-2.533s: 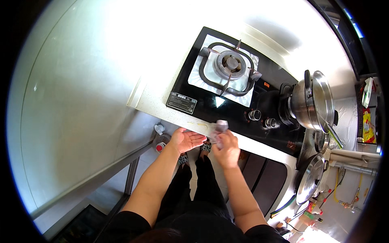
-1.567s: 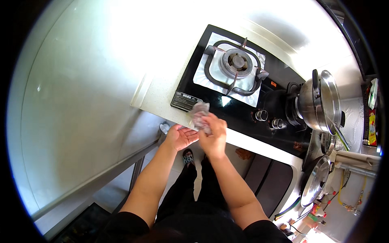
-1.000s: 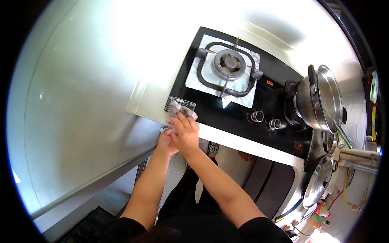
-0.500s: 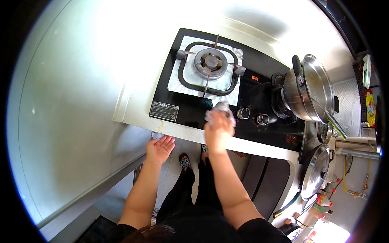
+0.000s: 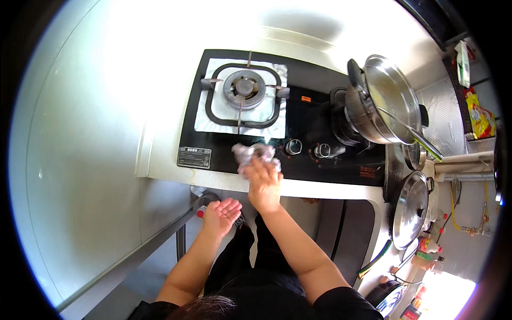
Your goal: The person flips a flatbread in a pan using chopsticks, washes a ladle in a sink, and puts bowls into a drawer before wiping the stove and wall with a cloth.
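Observation:
A crumpled whitish-pink cloth [image 5: 255, 154] lies bunched on the black glass gas hob [image 5: 229, 148], close to its front edge. My right hand [image 5: 264, 184] presses on it, fingers bent over the cloth. Left of the right hand and lower, my left hand [image 5: 223, 216] hangs in front of the counter edge, palm up, fingers stretched out, with nothing in it. Behind the cloth is a burner [image 5: 244, 89] with a square black pan support over a foil sheet [image 5: 205, 122]. Two control knobs, one of them the left knob [image 5: 293, 147], are just right of the cloth.
On the right burner stands a steel pot [image 5: 392, 101] with a green-handled utensil [image 5: 421, 141] leaning over its rim. A lidded pan [image 5: 410, 210] sits beyond the hob's right end. A plain wall [image 5: 85, 133] rises on the left, and bottles [image 5: 429, 245] stand at lower right.
My right hand has moved the cloth left along the hob's front edge, away from the knobs. My left hand is now lower and nearer the right arm. The whole view has shifted.

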Available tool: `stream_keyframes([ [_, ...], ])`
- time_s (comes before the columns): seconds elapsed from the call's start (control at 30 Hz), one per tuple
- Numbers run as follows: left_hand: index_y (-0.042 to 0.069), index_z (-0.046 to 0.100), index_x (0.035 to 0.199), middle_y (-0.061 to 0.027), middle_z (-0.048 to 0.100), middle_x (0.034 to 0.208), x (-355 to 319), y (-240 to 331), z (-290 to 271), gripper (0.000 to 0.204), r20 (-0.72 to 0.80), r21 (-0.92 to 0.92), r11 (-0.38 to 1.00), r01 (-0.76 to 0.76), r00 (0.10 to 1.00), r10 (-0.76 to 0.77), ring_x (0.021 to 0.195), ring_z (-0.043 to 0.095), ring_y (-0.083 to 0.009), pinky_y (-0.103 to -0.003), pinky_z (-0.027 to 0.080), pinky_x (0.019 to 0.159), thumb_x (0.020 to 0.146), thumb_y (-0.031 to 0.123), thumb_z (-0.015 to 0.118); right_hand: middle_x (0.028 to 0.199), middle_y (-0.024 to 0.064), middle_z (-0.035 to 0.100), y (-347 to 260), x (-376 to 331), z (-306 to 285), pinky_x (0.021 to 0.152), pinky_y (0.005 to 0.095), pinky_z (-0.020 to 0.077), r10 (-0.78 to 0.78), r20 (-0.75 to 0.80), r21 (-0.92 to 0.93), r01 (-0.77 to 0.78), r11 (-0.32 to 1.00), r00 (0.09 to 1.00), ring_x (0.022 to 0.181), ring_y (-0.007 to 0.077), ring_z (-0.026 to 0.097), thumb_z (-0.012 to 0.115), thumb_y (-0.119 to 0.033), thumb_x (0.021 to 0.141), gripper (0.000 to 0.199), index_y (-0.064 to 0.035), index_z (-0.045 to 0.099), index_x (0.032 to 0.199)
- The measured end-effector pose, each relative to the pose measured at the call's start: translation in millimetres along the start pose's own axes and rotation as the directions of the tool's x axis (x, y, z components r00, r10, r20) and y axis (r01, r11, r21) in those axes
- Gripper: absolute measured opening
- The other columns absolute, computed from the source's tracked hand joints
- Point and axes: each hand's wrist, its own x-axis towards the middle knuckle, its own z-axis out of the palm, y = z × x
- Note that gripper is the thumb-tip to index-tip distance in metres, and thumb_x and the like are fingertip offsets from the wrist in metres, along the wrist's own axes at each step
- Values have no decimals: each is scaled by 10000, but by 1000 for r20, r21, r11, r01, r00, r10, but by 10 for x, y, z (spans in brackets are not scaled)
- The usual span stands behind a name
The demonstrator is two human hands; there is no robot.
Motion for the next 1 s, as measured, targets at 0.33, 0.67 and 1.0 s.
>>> stream_keyframes([
  [0.33,-75,558,1114,-215,623,1090,-237,-250,1253,462,282,476,840,-259,950,133,1061,595,-327,-407,437,956,936,316,386,1149,148,619,790,567,-707,904,427,440,158,-46,213,-145,966,986,1024,367,537,627,39,655,407,-87,649,1041],
  [0.67,-42,611,1099,-139,666,1050,192,-155,1575,280,457,706,324,-629,755,470,935,646,-216,-309,495,839,913,157,547,1119,143,633,848,616,-1060,843,441,476,123,-47,250,-107,962,991,960,365,570,622,27,667,340,-75,667,989],
  [1.0,37,606,1050,-143,645,1025,351,-148,2047,311,896,439,-592,-676,283,341,938,599,-344,-418,483,833,755,99,679,1425,150,366,1636,1533,-144,928,507,443,142,385,-247,-46,968,912,1241,394,426,570,-144,819,406,-128,537,1223],
])
